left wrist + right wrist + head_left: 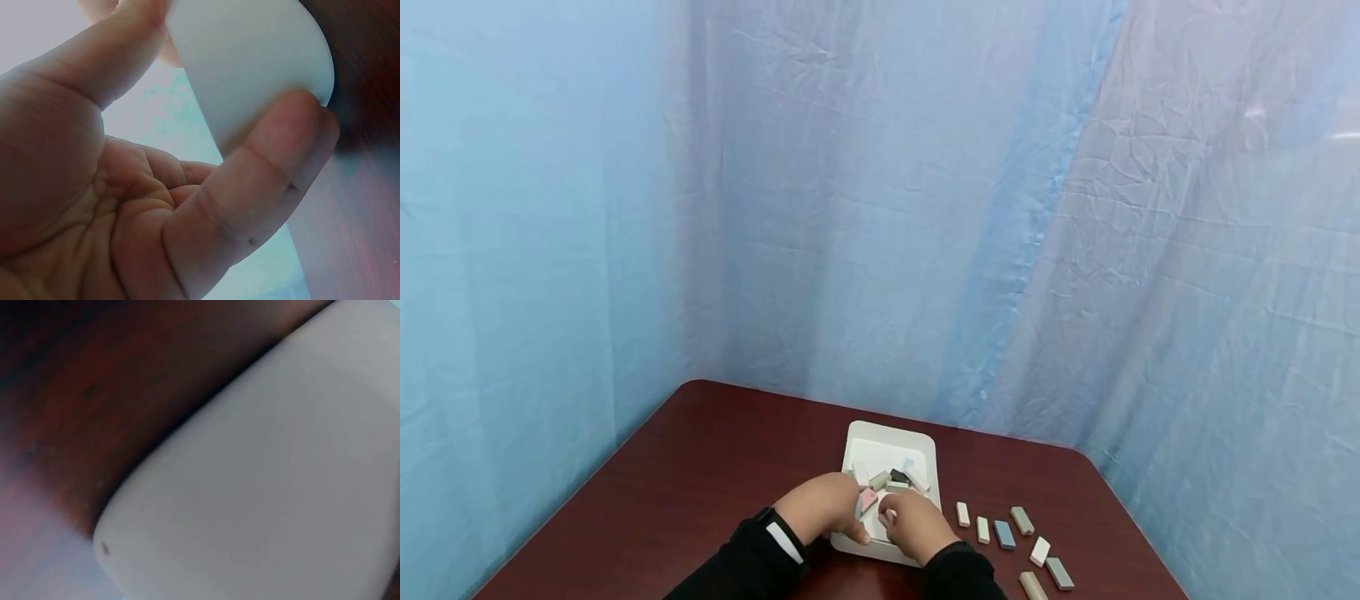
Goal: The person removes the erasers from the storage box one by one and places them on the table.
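Kid: Dark red surface [700, 467] is sitting under everything, right? What is lying closest to us?

Friend: Two hands in black sleeves. Left hand [823, 507] is holding the near left corner of the white tray [880, 437]. Its grip is curling round the tray's rim, thumb on one side and a finger on the other, as the left wrist view is showing.

Kid: And the other hand?

Friend: Right hand [913, 521] is resting at the near edge of the tray, fingers bending in over it. I cannot tell if its grip is holding anything.

Kid: What is lying in the tray?

Friend: Small blocks, and a pink block [868, 500] is sitting between the two hands.

Kid: And to the right?

Friend: Loose blocks [1004, 533] are lying on the surface, just beside the tray.

Kid: And far away?

Friend: Blue wrinkly curtains [880, 208] are hanging behind it all.
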### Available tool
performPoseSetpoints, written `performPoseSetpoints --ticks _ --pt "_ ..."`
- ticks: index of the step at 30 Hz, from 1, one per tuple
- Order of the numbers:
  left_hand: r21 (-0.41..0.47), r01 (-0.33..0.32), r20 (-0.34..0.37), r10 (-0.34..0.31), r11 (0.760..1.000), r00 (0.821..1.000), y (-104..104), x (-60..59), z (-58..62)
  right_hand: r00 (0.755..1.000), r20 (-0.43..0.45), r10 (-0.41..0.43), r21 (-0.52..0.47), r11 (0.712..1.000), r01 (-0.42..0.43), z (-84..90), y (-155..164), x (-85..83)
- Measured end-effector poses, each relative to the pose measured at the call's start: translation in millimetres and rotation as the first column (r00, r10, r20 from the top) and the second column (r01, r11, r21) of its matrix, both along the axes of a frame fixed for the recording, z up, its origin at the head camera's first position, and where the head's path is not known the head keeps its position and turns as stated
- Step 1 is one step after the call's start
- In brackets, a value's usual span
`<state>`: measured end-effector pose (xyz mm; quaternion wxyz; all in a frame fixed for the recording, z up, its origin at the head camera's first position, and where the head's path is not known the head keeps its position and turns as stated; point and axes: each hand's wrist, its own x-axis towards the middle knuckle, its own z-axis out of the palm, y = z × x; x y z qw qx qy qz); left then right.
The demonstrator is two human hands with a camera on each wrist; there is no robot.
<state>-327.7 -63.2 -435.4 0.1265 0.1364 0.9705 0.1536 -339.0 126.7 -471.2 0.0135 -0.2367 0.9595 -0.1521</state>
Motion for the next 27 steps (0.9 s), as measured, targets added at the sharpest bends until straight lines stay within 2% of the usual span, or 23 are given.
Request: performPoseSetpoints --ticks 8,13,16,19,23,27 --pt "0.003 -0.006 0.001 0.006 1.000 1.000 -0.5 -0.8 -2.7 1.000 -0.010 0.025 0.030 0.999 -0.025 -1.1 -0.3 -0.6" --pt "0.016 -0.019 0.018 0.019 1.000 1.000 -1.6 -1.5 -2.5 1.000 -0.015 0.005 0.052 0.999 -0.004 4.6 -1.4 3.2" --pt "0.034 -0.027 0.035 0.026 0.999 0.999 -3.3 -1.9 -2.8 0.999 -0.040 -0.018 0.047 0.999 0.020 13.8 -0.6 6.2" --pt "0.052 -0.051 0.032 0.049 0.997 0.998 -5.1 -3.2 -2.7 0.992 -0.116 -0.039 0.019 0.999 0.041 27.5 3.5 5.4" --pt "0.053 -0.079 0.024 0.078 0.995 0.997 -5.7 -6.0 -3.2 0.977 -0.186 -0.106 -0.029 0.994 0.103 46.6 18.4 0.2" --pt "0.027 -0.067 0.019 0.066 0.997 0.998 -4.1 -5.9 -3.3 0.975 -0.142 -0.172 -0.085 0.983 0.161 53.2 47.6 -7.5"
